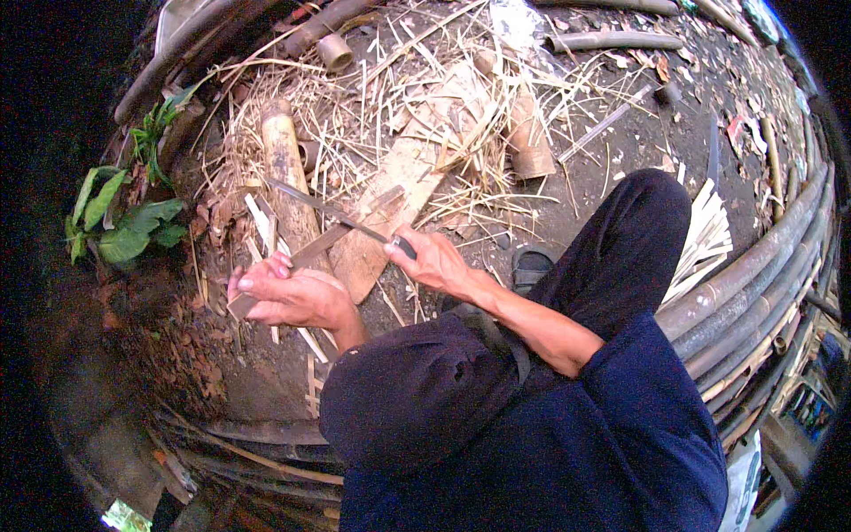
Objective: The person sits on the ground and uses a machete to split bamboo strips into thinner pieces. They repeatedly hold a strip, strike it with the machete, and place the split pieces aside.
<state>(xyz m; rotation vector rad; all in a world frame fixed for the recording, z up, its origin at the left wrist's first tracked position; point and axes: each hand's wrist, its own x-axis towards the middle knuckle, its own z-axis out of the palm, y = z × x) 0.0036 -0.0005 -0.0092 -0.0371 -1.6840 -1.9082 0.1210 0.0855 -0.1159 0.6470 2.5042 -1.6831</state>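
Observation:
My left hand [297, 294] is closed around a flat brown bamboo slat [319, 246], whose near end sticks out past the palm. The slat slopes up and right, its far part over a pale wooden board [359, 264]. In my right hand [436, 263] is a knife [310, 200], gripped by its dark handle. Its long narrow blade points up and left and crosses the slat; whether the two touch, I cannot tell. A thick length of bamboo [284, 151] lies left of the board, partly beneath the blade.
Thin bamboo shavings [381, 71] litter the soil around the board. Short bamboo tubes [530, 146] lie beyond. A fan of pale split strips [705, 235] rests right of my knee, by stacked bamboo poles [736, 288]. Leafy plants [133, 230] grow at left.

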